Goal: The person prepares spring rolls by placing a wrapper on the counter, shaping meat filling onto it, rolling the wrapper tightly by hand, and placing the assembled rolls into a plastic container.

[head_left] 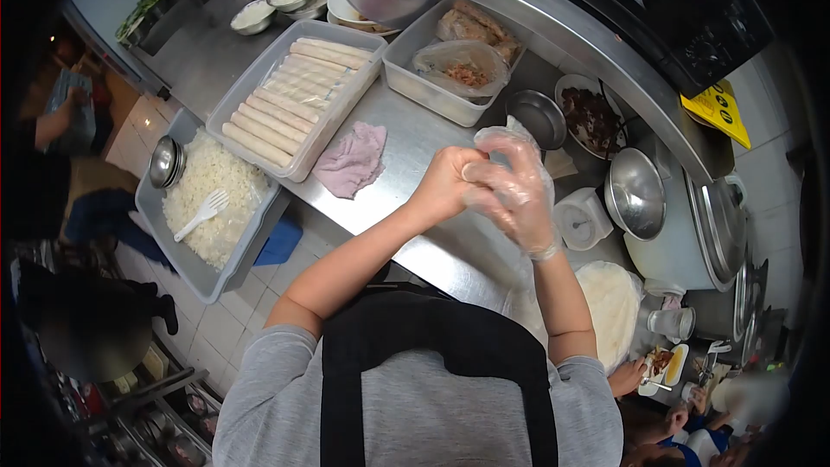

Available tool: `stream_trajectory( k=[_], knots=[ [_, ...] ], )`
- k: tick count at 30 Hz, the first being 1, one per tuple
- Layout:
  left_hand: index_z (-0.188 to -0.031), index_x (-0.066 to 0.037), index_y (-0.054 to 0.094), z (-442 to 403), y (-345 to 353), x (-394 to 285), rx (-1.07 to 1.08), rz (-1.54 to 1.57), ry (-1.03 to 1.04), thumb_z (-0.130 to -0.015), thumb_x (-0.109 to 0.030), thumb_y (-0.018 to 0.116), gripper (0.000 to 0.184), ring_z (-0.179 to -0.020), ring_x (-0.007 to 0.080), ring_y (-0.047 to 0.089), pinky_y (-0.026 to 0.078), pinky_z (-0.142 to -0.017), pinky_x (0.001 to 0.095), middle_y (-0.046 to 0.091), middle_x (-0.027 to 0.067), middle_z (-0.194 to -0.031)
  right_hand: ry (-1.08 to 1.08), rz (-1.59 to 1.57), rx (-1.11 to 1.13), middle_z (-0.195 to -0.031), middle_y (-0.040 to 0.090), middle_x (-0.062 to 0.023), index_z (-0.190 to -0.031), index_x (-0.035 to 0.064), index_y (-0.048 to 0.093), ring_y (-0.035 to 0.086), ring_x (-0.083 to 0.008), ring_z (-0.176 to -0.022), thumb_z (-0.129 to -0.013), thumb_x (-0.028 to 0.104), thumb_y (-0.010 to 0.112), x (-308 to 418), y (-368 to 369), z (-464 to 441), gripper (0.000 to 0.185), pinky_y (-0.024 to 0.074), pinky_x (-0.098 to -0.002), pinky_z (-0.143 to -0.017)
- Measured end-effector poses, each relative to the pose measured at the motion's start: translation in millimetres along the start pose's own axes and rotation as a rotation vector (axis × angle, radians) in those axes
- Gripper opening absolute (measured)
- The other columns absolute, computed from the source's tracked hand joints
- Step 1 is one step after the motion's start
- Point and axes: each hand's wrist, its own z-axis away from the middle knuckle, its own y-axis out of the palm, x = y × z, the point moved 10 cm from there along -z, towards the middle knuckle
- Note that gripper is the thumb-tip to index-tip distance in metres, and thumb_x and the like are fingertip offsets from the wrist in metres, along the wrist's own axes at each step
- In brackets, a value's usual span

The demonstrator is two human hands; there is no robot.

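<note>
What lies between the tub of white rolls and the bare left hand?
A pink cloth lies on the steel counter between the tub and left hand, in the head view.

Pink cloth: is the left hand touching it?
Apart. The head view shows bare steel counter between the left hand and the pink cloth.

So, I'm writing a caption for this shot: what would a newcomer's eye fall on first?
Probably the middle, where the bare left hand meets the right hand in its clear plastic glove, over the steel counter. Next, the pale rolls lined up in a plastic container to the upper left. Then the white rice at far left, filling a grey tub.
</note>
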Motion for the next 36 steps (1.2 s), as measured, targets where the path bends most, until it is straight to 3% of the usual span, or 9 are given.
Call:
stream_trajectory(
  k=[3, 17, 20, 22, 23, 26, 30, 35, 36],
  knots=[
    [-0.075, -0.001, 0.066, 3.8, -10.4, 2.7, -0.116, 0.255, -0.202, -0.076, -0.008, 0.067, 0.007, -0.062, 0.0045, 0.053, 0.044, -0.056, 0.0235, 0.060, -0.0027, -0.064, 0.129, -0.485, -0.157, -0.110, 0.058, -0.0150, -0.097, 0.0076, 0.068, 0.055, -0.0344, -0.107, -0.082, 0.040, 0.063, -22.2, -10.3, 9.6, 0.036, 0.0420, -0.0454, -0.091],
    [-0.076, -0.002, 0.067, 8.9, -13.5, 7.1, -0.078, 0.421, -0.025, -0.072, -0.003, 0.068, 0.005, -0.069, 0.0052, 0.055, 0.046, -0.061, 0.0232, 0.062, -0.0018, -0.070, -0.122, -0.087, 0.059, -0.109, 0.058, -0.0148, -0.086, 0.0069, 0.066, 0.054, -0.0364, -0.103, -0.073, 0.039, 0.070, 11.2, 27.1, -18.8, 0.035, 0.0393, -0.0457, -0.093],
    [-0.091, -0.003, 0.066, 11.2, -31.3, 33.6, 0.027, 0.321, -0.215, -0.076, -0.004, 0.065, 0.015, -0.070, 0.0070, 0.056, 0.048, -0.066, 0.0235, 0.062, -0.0006, -0.077, -0.043, -0.053, 0.085, -0.112, 0.059, -0.0115, -0.102, 0.0051, 0.064, 0.055, -0.0341, -0.106, -0.080, 0.038, 0.067, 4.5, 44.1, -28.0, 0.039, 0.0390, -0.0453, -0.094],
    [-0.102, -0.002, 0.060, 0.5, -65.1, 26.5, -0.049, 0.515, -0.162, -0.081, -0.017, 0.064, 0.026, -0.076, 0.0119, 0.057, 0.049, -0.075, 0.0278, 0.062, 0.0035, -0.085, 0.692, -1.113, -0.292, -0.115, 0.058, -0.0099, -0.122, 0.0028, 0.054, 0.055, -0.0280, -0.110, -0.085, 0.037, 0.065, -66.2, 70.7, -15.2, 0.052, 0.0395, -0.0432, -0.094],
    [-0.114, -0.002, 0.054, -3.7, -89.5, 23.0, -0.149, 0.711, -0.115, -0.085, -0.029, 0.063, 0.040, -0.083, 0.0169, 0.059, 0.049, -0.084, 0.0322, 0.062, 0.0075, -0.094, 0.689, -1.102, -0.303, -0.115, 0.058, -0.0099, -0.122, 0.0028, 0.054, 0.055, -0.0280, -0.110, -0.085, 0.037, 0.065, -83.0, 86.6, -2.2, 0.052, 0.0395, -0.0432, -0.094],
    [-0.133, -0.001, 0.037, -1.2, -153.5, 30.3, -0.289, 1.115, -0.202, -0.088, -0.049, 0.054, 0.068, -0.110, 0.0297, 0.054, 0.041, -0.101, 0.0421, 0.053, 0.0189, -0.123, 0.683, -1.273, 0.439, -0.098, 0.059, -0.0086, -0.129, 0.0018, 0.048, 0.056, -0.0156, -0.093, -0.082, 0.036, 0.068, -59.3, 168.3, 14.4, 0.061, 0.0431, -0.0325, -0.084],
    [-0.145, 0.003, 0.022, 38.2, -192.3, 53.5, -0.045, 1.471, -0.392, -0.087, -0.068, 0.038, 0.093, -0.138, 0.0375, 0.026, 0.020, -0.115, 0.0463, 0.027, 0.0262, -0.147, 0.968, -1.074, 0.804, -0.086, 0.060, -0.0058, -0.116, 0.0012, 0.054, 0.056, -0.0155, -0.079, -0.083, 0.022, 0.068, -48.7, 196.8, 4.6, 0.042, 0.0449, -0.0310, -0.071],
    [-0.143, 0.004, 0.025, 86.3, -215.9, 64.7, 0.201, 1.438, -0.644, -0.089, -0.059, 0.048, 0.086, -0.133, 0.0353, 0.037, 0.028, -0.112, 0.0428, 0.034, 0.0263, -0.143, 0.293, -0.278, 0.896, -0.087, 0.062, -0.0150, -0.105, 0.0036, 0.058, 0.061, -0.0306, -0.077, -0.074, 0.017, 0.071, -27.9, 188.7, -99.9, 0.036, 0.0467, -0.0376, -0.069],
    [-0.141, 0.004, 0.028, 89.2, -219.4, 66.3, 0.386, 1.049, -0.726, -0.087, -0.051, 0.055, 0.082, -0.127, 0.0328, 0.045, 0.035, -0.107, 0.0403, 0.041, 0.0251, -0.139, 0.158, -0.201, 0.840, -0.086, 0.062, -0.0155, -0.103, 0.0038, 0.059, 0.061, -0.0316, -0.078, -0.074, 0.016, 0.071, -20.8, 187.2, -123.2, 0.034, 0.0473, -0.0393, -0.070]
  ],
)
